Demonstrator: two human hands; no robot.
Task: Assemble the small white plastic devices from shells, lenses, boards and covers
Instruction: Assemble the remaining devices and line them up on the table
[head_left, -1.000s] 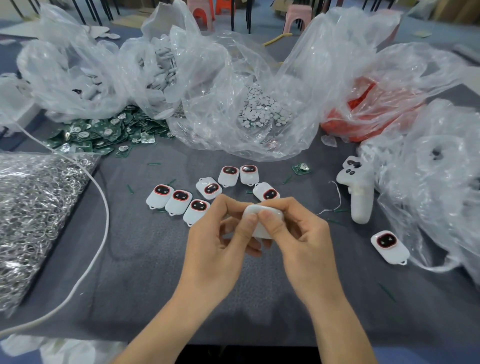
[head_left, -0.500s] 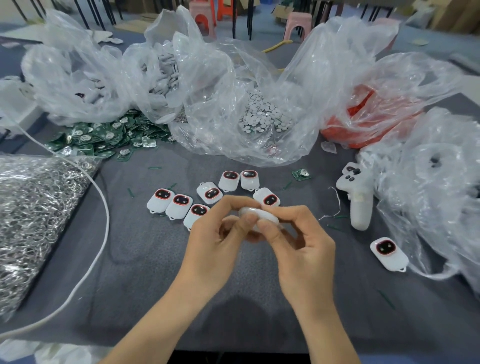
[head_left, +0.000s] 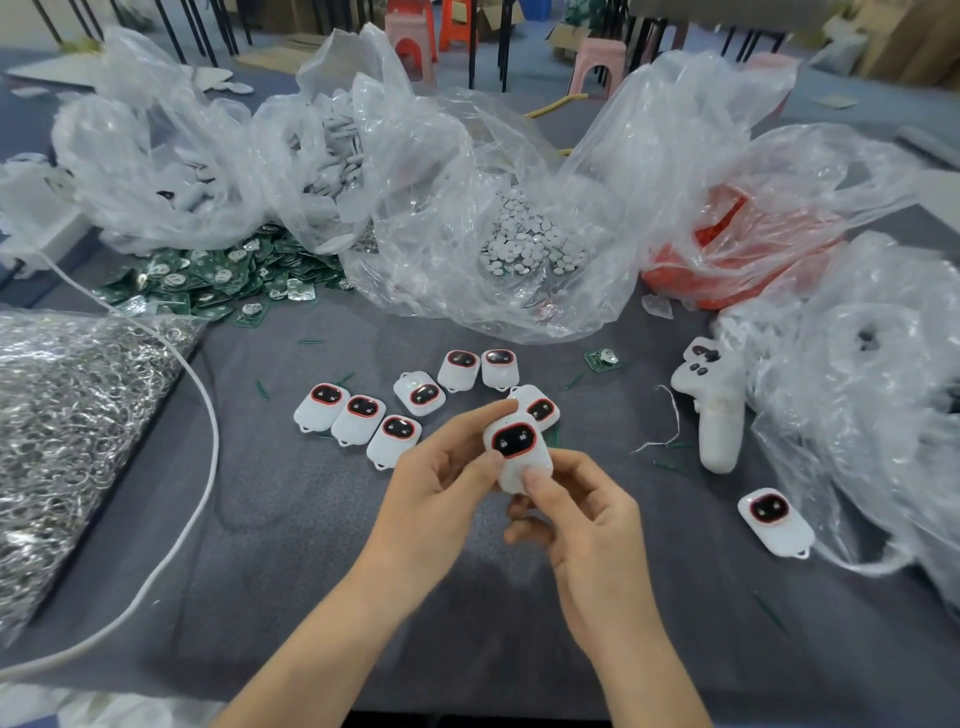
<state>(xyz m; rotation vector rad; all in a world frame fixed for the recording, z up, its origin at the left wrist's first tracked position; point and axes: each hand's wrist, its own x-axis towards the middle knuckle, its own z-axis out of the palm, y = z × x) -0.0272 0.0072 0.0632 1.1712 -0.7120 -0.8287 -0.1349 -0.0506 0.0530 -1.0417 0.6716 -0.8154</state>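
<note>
Both hands hold one small white device (head_left: 514, 451) above the grey table, its dark red-rimmed lens facing up. My left hand (head_left: 436, 488) pinches its left side with thumb and fingers; my right hand (head_left: 582, 514) presses a thumb on its lower end. Several finished white devices (head_left: 363, 415) lie in an arc just beyond my hands, and one more device (head_left: 775, 519) lies alone at the right. A pile of green boards (head_left: 208, 283) sits at the back left, and one loose board (head_left: 602, 358) lies near the arc.
Clear plastic bags of white parts (head_left: 519, 249) and a red bag (head_left: 737, 260) crowd the back. A bag of metal rings (head_left: 62, 415) fills the left side, crossed by a white cable (head_left: 208, 452). A white handheld controller (head_left: 714, 410) and another clear bag (head_left: 872, 405) sit at the right.
The device has been turned over in my hands: earlier its plain white back showed, now the red-rimmed lens faces up. Both hands stay closed on it.
</note>
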